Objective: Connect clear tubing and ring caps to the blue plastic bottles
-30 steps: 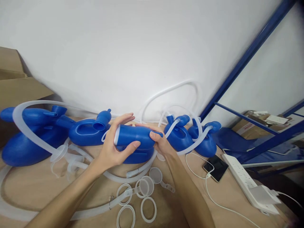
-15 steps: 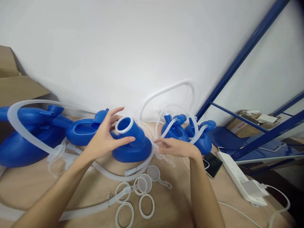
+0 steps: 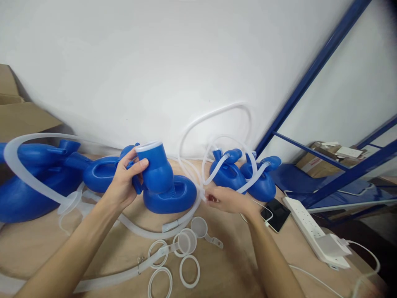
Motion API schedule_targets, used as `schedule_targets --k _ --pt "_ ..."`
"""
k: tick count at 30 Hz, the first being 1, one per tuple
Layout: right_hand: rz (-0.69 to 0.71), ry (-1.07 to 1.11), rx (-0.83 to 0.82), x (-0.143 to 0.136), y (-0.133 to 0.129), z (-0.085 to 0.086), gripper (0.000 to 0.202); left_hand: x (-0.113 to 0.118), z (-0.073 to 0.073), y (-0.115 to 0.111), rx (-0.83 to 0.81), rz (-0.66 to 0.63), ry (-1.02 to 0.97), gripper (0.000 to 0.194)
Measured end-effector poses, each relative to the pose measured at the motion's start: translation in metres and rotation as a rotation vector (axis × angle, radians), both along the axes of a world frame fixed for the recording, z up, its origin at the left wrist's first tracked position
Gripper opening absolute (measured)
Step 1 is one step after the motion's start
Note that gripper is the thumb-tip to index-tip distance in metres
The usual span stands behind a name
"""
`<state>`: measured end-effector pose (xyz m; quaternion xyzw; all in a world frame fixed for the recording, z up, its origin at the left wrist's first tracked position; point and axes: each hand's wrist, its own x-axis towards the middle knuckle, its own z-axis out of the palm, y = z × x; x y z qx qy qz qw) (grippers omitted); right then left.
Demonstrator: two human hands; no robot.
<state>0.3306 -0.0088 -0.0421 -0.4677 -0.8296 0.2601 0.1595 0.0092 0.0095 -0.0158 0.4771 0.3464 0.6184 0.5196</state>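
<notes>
The left hand point(image 3: 125, 182) is closed around the neck of the blue container point(image 3: 164, 184), which stands on the table point(image 3: 232, 269). The right hand point(image 3: 228, 199) lies low, fingers pinching the white tube point(image 3: 203, 194); its fingertips are partly hidden, so the contact is unclear.

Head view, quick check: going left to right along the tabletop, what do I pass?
Cardboard box → left hand gripping the blue bottle → right hand at the clear tube → phone → power strip.
</notes>
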Motion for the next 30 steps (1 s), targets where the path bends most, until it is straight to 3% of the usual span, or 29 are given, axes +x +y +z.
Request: schedule_targets --k 2,5,7,9,11,13,17,21,25,30 --pt "-0.002 0.08 -0.019 0.012 -0.012 0.021 0.023 0.0 -0.001 0.0 0.08 0.01 0.155 0.07" --pt "-0.027 0.656 -0.138 0.011 -0.031 0.042 0.03 0.006 -0.002 -0.002 0.24 0.041 0.465 0.07" --pt "-0.023 0.977 -0.231 -0.008 -0.039 0.046 0.034 0.012 -0.004 -0.006 0.342 0.058 0.604 0.069" --pt "-0.03 1.088 -0.295 -0.036 -0.042 0.045 0.034 0.019 -0.007 -0.01 0.466 0.08 0.692 0.065" --pt "-0.084 1.099 -0.305 -0.066 -0.039 0.04 0.034 0.023 -0.01 -0.014 0.621 0.14 0.775 0.057" --pt "-0.195 1.102 -0.202 -0.09 -0.033 0.033 0.034 0.026 -0.011 -0.019 0.793 0.25 0.854 0.051" --pt "-0.361 0.913 0.222 -0.11 -0.021 0.024 0.025 0.027 -0.008 -0.03 1.074 0.486 0.997 0.047" --pt "-0.285 0.751 0.492 -0.114 -0.021 0.024 0.039 0.03 -0.007 -0.036 1.177 0.646 1.144 0.036" --pt "-0.101 0.848 0.512 -0.124 -0.029 0.023 0.043 0.039 -0.013 -0.04 1.248 0.712 1.163 0.023" --pt "-0.148 0.925 0.397 -0.133 -0.024 0.01 0.048 0.046 -0.019 -0.043 1.245 0.719 1.151 0.021"
